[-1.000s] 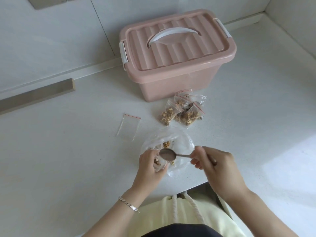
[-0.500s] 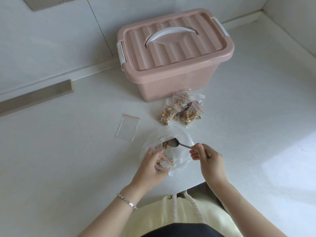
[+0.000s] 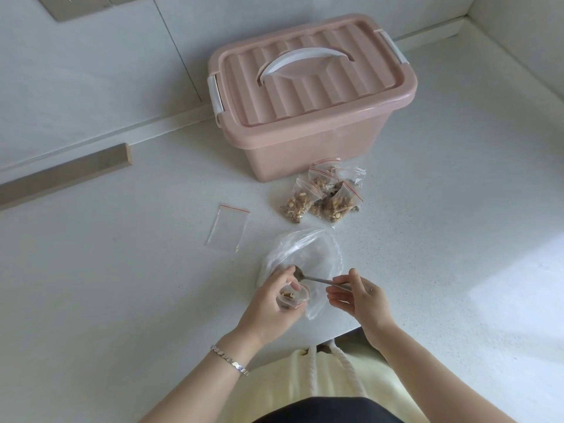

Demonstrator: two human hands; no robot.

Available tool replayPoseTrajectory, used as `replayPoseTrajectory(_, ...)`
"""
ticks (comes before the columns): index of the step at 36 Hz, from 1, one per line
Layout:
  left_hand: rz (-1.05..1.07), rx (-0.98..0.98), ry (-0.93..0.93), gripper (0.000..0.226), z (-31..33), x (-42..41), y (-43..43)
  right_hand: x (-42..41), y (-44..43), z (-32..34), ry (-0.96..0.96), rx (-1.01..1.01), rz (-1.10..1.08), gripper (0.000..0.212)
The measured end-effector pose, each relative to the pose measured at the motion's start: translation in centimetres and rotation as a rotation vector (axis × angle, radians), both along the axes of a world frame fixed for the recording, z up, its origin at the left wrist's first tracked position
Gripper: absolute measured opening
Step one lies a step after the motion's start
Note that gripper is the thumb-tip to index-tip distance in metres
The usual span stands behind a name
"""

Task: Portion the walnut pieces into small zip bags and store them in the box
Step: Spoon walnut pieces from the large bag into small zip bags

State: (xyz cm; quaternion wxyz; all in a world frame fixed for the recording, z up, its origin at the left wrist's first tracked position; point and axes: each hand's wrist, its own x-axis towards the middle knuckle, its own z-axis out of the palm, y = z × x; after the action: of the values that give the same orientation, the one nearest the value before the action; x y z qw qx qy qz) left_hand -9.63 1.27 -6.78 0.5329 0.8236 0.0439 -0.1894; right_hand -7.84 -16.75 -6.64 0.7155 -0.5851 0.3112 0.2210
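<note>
you stand at a white counter (image 3: 122, 285), looking down at your two hands, which are near each other but not touching. your left hand (image 3: 268, 306) curls round a small zip bag (image 3: 302, 297) and holds its mouth spread and facing up, so that it makes a steady target. a few walnut pieces (image 3: 287, 296) show inside it. a bracelet (image 3: 229, 360) sits on that wrist.

your right hand (image 3: 363, 300) pinches the far end of a spoon (image 3: 317, 279) between thumb and fingertips, palm turned toward the left, the lower fingers loosely extended beneath. the spoon lies nearly level, its bowl just beside your left thumb near the bag's rim. whether it carries anything cannot be told.

both hands work over a large clear bag (image 3: 305, 251) lying open and crumpled on the counter, probably so that stray pieces fall back into it. it looks nearly emptied.

beyond it, a cluster of filled bags (image 3: 323, 196) with red seal strips rests just in front of the pink box (image 3: 305, 148), close at hand for storing. the box's lid (image 3: 320, 96) is on and its white handle lies flat, so none of the bags in this cluster has gone inside yet. one empty zip bag (image 3: 229, 227) lies flat to the left, ready for a later portion.

by my judgement you are partway through filling this bag, with sealing and boxing to come.
</note>
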Motion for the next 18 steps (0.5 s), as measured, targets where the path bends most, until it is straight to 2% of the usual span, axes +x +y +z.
replayPoseTrajectory(7, -0.052, 0.080, -0.154, 0.029, 0.5, -0.2, -0.4, -0.6, -1.6, -0.4, 0.120, 0.206, -0.226, 0.039)
replayPoseTrajectory(14, -0.010, 0.250, -0.251, 0.019, 0.2, -0.7, 0.9, -0.4, -3.2, 0.4, 0.057, 0.201, -0.197, 0.040)
replayPoseTrajectory(18, 0.064, 0.255, -0.238, 0.020, 0.4, -0.5, 1.4, 0.1, -3.8, 2.2, -0.018, 0.146, -0.143, 0.041)
